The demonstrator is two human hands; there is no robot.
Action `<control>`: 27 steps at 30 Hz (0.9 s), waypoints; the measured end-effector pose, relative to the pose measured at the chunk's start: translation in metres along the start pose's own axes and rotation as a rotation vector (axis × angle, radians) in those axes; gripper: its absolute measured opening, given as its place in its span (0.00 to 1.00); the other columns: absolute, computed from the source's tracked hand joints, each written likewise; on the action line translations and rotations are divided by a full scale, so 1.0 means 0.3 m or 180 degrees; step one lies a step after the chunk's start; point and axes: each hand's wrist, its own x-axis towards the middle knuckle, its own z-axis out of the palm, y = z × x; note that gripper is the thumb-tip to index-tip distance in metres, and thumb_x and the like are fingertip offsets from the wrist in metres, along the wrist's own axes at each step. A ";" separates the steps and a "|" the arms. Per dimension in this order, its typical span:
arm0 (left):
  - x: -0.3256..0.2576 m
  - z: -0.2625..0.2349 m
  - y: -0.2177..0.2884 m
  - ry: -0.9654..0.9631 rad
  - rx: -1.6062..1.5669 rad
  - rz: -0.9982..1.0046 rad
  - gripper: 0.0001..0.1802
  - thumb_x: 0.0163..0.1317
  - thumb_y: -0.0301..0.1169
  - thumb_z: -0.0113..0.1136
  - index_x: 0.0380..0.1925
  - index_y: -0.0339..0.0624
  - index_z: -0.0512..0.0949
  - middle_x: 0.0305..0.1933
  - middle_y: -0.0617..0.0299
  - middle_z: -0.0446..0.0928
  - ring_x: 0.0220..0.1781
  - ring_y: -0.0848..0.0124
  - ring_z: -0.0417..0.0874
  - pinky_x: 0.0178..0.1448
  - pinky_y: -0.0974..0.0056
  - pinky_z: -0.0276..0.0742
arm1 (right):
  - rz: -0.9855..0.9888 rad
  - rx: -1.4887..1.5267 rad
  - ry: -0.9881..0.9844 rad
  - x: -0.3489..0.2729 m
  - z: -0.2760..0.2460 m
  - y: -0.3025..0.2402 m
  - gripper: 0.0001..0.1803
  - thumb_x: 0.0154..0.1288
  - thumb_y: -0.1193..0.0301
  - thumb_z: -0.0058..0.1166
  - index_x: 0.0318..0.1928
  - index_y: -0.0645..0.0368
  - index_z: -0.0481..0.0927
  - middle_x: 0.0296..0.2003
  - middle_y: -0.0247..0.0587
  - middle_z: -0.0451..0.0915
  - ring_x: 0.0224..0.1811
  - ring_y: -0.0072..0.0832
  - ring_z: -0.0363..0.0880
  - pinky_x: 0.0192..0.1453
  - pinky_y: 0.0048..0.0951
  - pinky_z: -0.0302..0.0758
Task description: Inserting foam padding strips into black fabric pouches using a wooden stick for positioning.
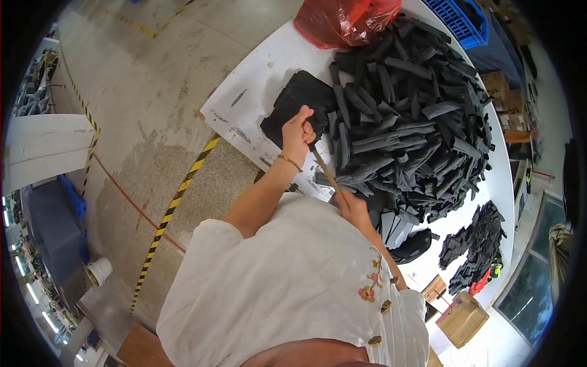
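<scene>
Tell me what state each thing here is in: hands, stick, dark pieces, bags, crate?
Left hand: closed around the stick's upper end.
Right hand: gripping the stick's lower end.
Thin stick: tilted, held between both hands.
Dark strips: heaped loosely on the white table.
Red plastic bag: crumpled.
Blue crate: contents unclear.

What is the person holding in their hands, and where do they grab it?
A thin brown stick: the left hand grips its upper end, the right hand its lower end.
</scene>
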 end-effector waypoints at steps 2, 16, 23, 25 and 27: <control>0.026 0.017 0.014 0.0050 -0.0019 -0.0100 0.16 0.60 0.41 0.65 0.32 0.37 0.78 0.11 0.70 0.63 0.09 0.81 0.55 0.15 0.73 0.48 | 0.0193 -0.0123 -0.0117 -0.090 -0.063 -0.006 0.07 0.65 0.71 0.52 0.35 0.61 0.73 0.21 0.57 0.74 0.24 0.53 0.76 0.26 0.43 0.71; 0.050 0.197 -0.072 0.0481 -0.0251 0.0117 0.21 0.71 0.45 0.45 0.25 0.44 0.74 0.13 0.73 0.62 0.13 0.81 0.57 0.18 0.72 0.52 | -0.0410 0.0785 0.1717 0.289 -0.042 -0.095 0.07 0.62 0.73 0.59 0.38 0.63 0.79 0.22 0.32 0.73 0.20 0.18 0.67 0.24 0.21 0.64; -0.076 0.221 -0.039 -0.1227 0.2134 -0.0017 0.18 0.67 0.43 0.53 0.33 0.37 0.77 0.26 0.64 0.76 0.24 0.79 0.74 0.28 0.70 0.69 | -0.0409 0.1214 0.1515 0.369 -0.106 -0.034 0.07 0.64 0.73 0.57 0.36 0.65 0.79 0.23 0.32 0.72 0.24 0.16 0.66 0.28 0.19 0.63; -0.118 0.197 -0.039 -0.2529 0.3414 -0.0502 0.16 0.67 0.41 0.54 0.33 0.36 0.76 0.28 0.65 0.76 0.25 0.80 0.74 0.27 0.73 0.67 | -0.0602 0.0448 0.1652 0.371 -0.152 -0.049 0.06 0.65 0.74 0.56 0.35 0.66 0.80 0.24 0.36 0.72 0.24 0.20 0.66 0.30 0.22 0.66; -0.135 0.152 -0.114 -0.2553 0.3154 -0.0548 0.14 0.69 0.38 0.51 0.32 0.38 0.73 0.24 0.68 0.71 0.22 0.82 0.68 0.23 0.75 0.61 | -0.0683 0.0595 0.1981 0.379 -0.194 -0.081 0.07 0.65 0.73 0.56 0.32 0.65 0.78 0.23 0.33 0.70 0.24 0.19 0.65 0.30 0.23 0.66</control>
